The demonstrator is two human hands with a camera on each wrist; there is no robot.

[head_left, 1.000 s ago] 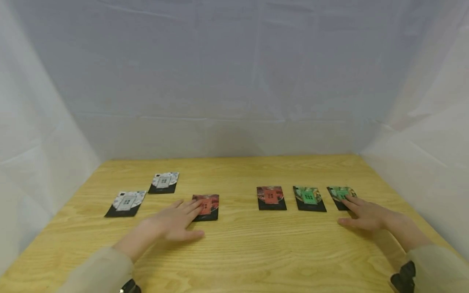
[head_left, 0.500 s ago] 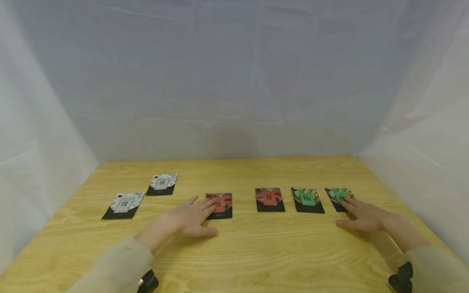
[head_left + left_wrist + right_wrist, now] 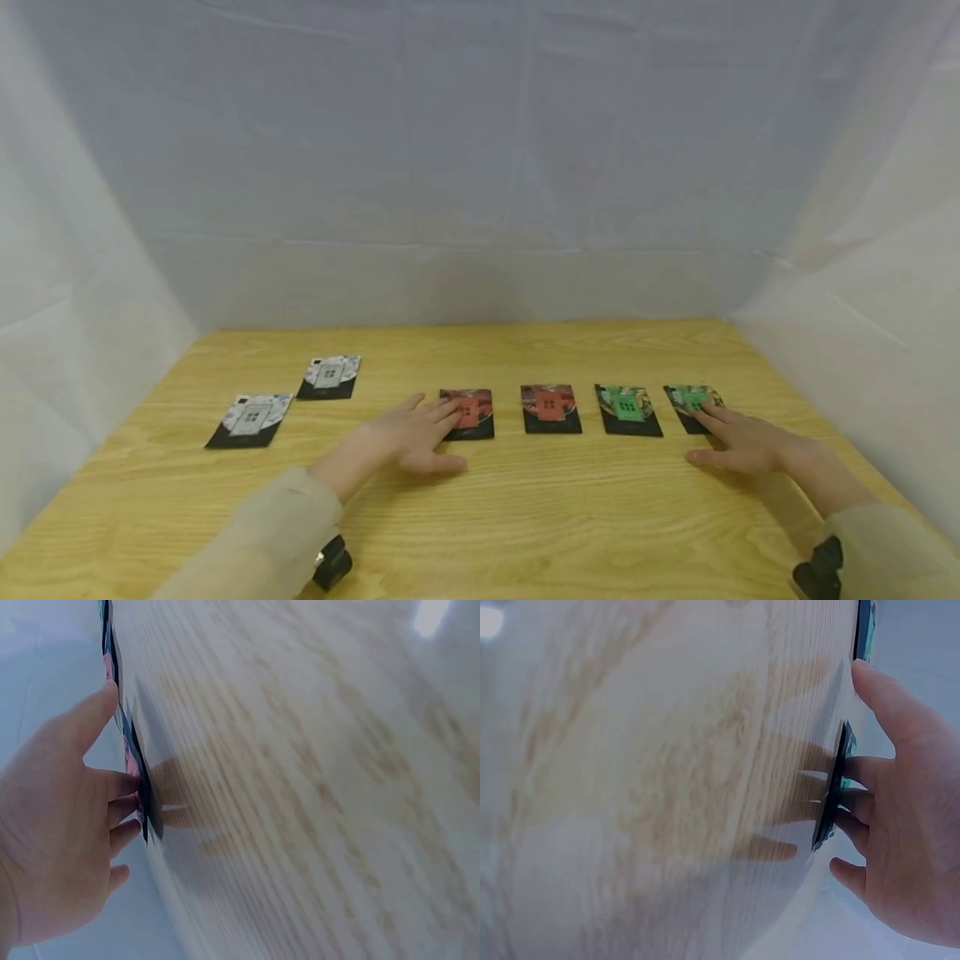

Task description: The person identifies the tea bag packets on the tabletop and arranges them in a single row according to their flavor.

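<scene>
My left hand (image 3: pixel 418 435) rests its outstretched fingertips on a flat red-and-black packet (image 3: pixel 477 421), covering that packet's left side. In the left wrist view the same packet (image 3: pixel 134 769) shows edge-on under the fingers. At the far right, my right hand (image 3: pixel 744 440) touches a green-and-black packet (image 3: pixel 688 400) with spread fingers; the right wrist view shows this packet (image 3: pixel 834 791) edge-on. Between the hands lie a second red packet (image 3: pixel 551 408) and a second green packet (image 3: pixel 628 408), both untouched.
Two white-and-black packets (image 3: pixel 250 421) (image 3: pixel 329 377) lie at the left of the wooden table (image 3: pixel 525 525), one farther back. White sheeting (image 3: pixel 480 167) hangs behind the table and along both sides. A dark band (image 3: pixel 332 563) sits at the left sleeve.
My left hand has slid rightward and slightly away from me, and the red packet under its fingers has moved with it toward the second red packet. The right hand has stayed on its green packet.
</scene>
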